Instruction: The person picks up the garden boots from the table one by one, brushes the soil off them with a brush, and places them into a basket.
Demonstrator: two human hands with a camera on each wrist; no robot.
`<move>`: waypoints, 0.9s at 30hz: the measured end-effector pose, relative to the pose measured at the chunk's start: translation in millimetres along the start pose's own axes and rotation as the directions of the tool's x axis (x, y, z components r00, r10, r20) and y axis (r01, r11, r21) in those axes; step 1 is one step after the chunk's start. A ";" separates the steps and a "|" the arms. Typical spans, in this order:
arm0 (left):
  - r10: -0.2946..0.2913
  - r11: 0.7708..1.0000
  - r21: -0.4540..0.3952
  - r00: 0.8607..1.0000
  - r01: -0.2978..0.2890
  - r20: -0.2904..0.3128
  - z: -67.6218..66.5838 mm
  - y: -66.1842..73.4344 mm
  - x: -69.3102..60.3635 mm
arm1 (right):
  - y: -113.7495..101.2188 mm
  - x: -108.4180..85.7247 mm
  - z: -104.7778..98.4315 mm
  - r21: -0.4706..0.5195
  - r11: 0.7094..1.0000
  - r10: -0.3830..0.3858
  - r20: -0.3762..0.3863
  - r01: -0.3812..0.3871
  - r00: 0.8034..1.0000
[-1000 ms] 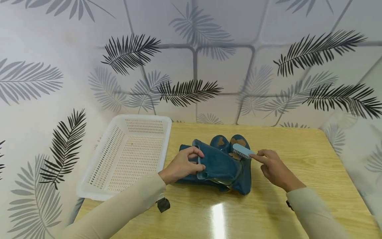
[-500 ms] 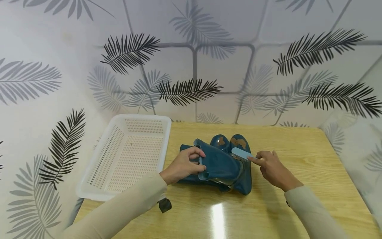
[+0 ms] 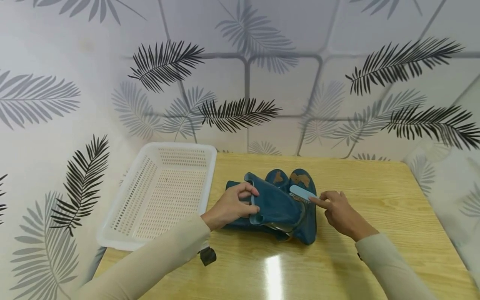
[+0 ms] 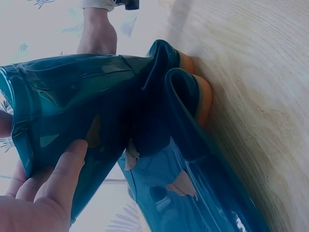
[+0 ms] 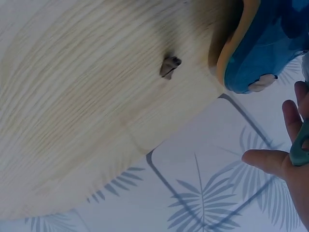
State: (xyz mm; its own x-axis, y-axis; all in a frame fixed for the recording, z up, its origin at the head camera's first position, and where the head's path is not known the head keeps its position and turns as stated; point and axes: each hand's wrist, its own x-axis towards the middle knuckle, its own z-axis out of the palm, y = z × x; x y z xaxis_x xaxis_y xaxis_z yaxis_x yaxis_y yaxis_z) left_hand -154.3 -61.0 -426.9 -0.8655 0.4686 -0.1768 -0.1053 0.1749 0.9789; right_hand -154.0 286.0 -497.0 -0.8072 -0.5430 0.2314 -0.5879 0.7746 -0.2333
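Observation:
A pair of glossy blue rain boots (image 3: 277, 208) lies on the table, toes to the back right, with brown mud patches (image 3: 300, 179) on the toes. My left hand (image 3: 232, 206) grips the shaft opening of the upper boot; in the left wrist view, fingers (image 4: 63, 179) press along the shaft, near smaller brown smears (image 4: 183, 184). My right hand (image 3: 339, 212) holds a light blue brush (image 3: 301, 193) by its handle, bristles down against the boot behind the toe. The right wrist view cuts off most of the brush, showing its handle (image 5: 300, 150) in the hand.
A white perforated plastic basket (image 3: 170, 200) stands at the left of the wooden table (image 3: 360, 179). In the right wrist view, a small brownish lump (image 5: 170, 66) lies on the tabletop near a boot. Leaf-patterned wall covering rises behind the table.
The brush in my right hand has slid slightly left and toward me, away from the toe patch and along the boot. My left hand keeps its grip, almost unmoved.

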 end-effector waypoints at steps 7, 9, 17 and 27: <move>-0.006 1.000 -0.007 1.000 0.006 -0.003 0.6 -2.0 -0.9 | 5.9 1.1 -7.1 -0.039 0.999 -0.038 -0.048 0.036 0.998; -0.005 1.000 -0.002 1.000 0.005 -0.008 0.3 -1.6 -0.9 | 5.0 4.4 -5.9 -0.004 0.998 -0.055 -0.084 0.055 0.995; -0.016 1.000 -0.005 1.000 0.016 -0.008 0.1 -1.8 0.5 | -0.4 1.4 -0.9 0.045 0.998 -0.035 -0.018 0.036 0.999; -0.001 1.000 -0.007 1.000 0.001 -0.001 -0.6 -3.6 -0.5 | 9.8 -5.1 -7.0 -0.002 0.993 -0.114 -0.157 0.115 0.981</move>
State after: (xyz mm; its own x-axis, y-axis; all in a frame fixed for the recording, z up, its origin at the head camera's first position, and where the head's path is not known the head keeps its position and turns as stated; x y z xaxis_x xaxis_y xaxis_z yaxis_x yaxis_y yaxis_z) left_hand -153.8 -62.5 -430.3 -0.8658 0.4680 -0.1774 -0.1090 0.1695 0.9795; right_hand -155.3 298.6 -493.9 -0.7169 -0.5699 0.4016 -0.6765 0.7079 -0.2031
